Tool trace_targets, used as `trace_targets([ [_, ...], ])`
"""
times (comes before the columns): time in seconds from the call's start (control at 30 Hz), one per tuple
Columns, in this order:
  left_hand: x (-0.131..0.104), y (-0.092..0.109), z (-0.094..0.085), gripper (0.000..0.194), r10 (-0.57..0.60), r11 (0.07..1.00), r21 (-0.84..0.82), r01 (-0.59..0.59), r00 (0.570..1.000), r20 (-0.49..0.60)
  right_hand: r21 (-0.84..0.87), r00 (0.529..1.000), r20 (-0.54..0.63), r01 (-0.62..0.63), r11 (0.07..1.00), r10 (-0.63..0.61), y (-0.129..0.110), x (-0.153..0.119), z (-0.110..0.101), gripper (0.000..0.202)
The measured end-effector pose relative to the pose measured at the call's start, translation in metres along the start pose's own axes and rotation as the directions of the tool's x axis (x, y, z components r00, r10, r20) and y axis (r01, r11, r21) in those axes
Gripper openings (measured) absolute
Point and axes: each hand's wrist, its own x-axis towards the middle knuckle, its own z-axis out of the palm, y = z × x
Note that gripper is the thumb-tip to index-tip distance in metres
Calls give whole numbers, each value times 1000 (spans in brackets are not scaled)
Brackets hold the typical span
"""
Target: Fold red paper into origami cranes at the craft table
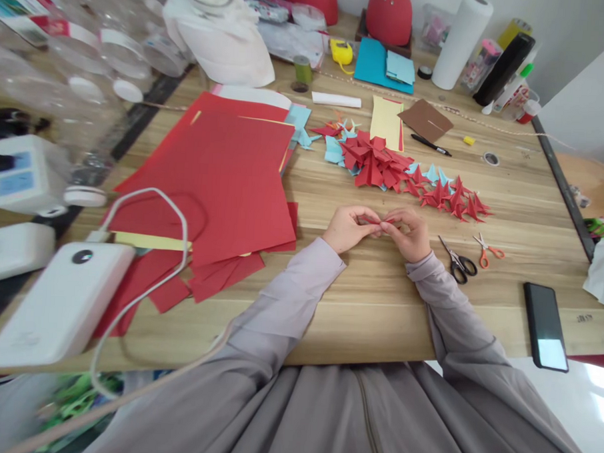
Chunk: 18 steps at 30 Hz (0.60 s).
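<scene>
My left hand (349, 228) and my right hand (408, 234) meet fingertip to fingertip over the near middle of the table. Between them they pinch a small piece of folded red paper (371, 221), mostly hidden by the fingers. Beyond the hands lies a pile of folded red paper pieces (372, 159), with light blue ones (432, 173) among them. Large red sheets (234, 177) are stacked to the left. Black-handled scissors (461, 265) and small orange-handled scissors (486, 251) lie right of my right hand.
A phone (546, 325) lies at the right front. A white power bank (61, 303) with a looping cable (184, 228) sits at the left. Behind are a black pen (430, 145), brown paper (425, 120), a yellow tape measure (341, 52), a paper roll (462, 43) and plastic bottles (124, 52).
</scene>
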Motion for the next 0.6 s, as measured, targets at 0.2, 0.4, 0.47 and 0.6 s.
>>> trace_targets([
  [0.2,0,3,-3,29,-73,995,-62,78,994,83,104,997,28,-76,992,74,1,0,-2,28],
  [0.4,-2,7,-5,28,-140,981,-120,156,982,129,275,969,22,-241,931,245,0,0,-2,34],
  [0.47,-2,8,-5,29,-154,970,-166,175,979,133,305,961,28,-271,913,276,1,0,-3,33],
  [0.6,0,10,-10,40,-148,947,-268,176,981,123,297,962,6,-261,919,271,1,-1,-6,29],
])
